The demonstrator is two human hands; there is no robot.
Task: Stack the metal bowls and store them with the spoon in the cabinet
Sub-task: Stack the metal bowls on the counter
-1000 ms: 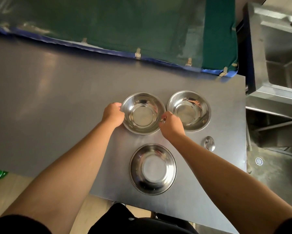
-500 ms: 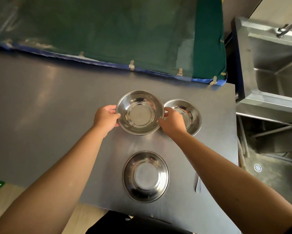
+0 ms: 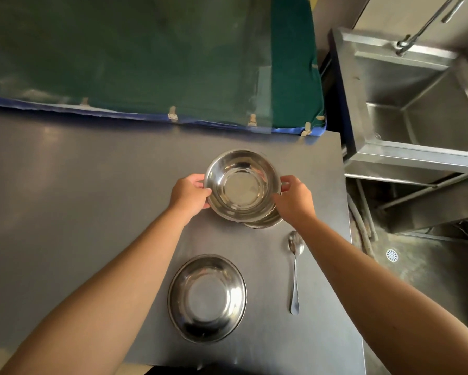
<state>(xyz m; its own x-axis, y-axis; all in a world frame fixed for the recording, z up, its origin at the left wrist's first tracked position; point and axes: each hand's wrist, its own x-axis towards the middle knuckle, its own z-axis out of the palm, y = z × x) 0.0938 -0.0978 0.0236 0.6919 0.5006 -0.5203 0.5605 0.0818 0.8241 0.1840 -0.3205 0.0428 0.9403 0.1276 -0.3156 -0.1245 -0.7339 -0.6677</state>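
Observation:
I hold a shiny metal bowl (image 3: 241, 185) by its rim, my left hand (image 3: 190, 193) on its left side and my right hand (image 3: 292, 197) on its right. It sits over a second metal bowl (image 3: 268, 223), of which only a sliver of rim shows below and to the right. A third metal bowl (image 3: 207, 297) rests alone on the steel table (image 3: 78, 198), nearer to me. A metal spoon (image 3: 295, 269) lies to its right, bowl end pointing away from me.
A green cloth with a blue hem (image 3: 146, 63) hangs along the table's far edge. A steel sink unit (image 3: 416, 117) with a tap stands to the right, beyond a narrow gap. The floor with a drain (image 3: 392, 255) lies below right.
Both hands carried the held bowl to the right, from beside the second bowl to directly over it, covering most of it. The spoon has come fully into view.

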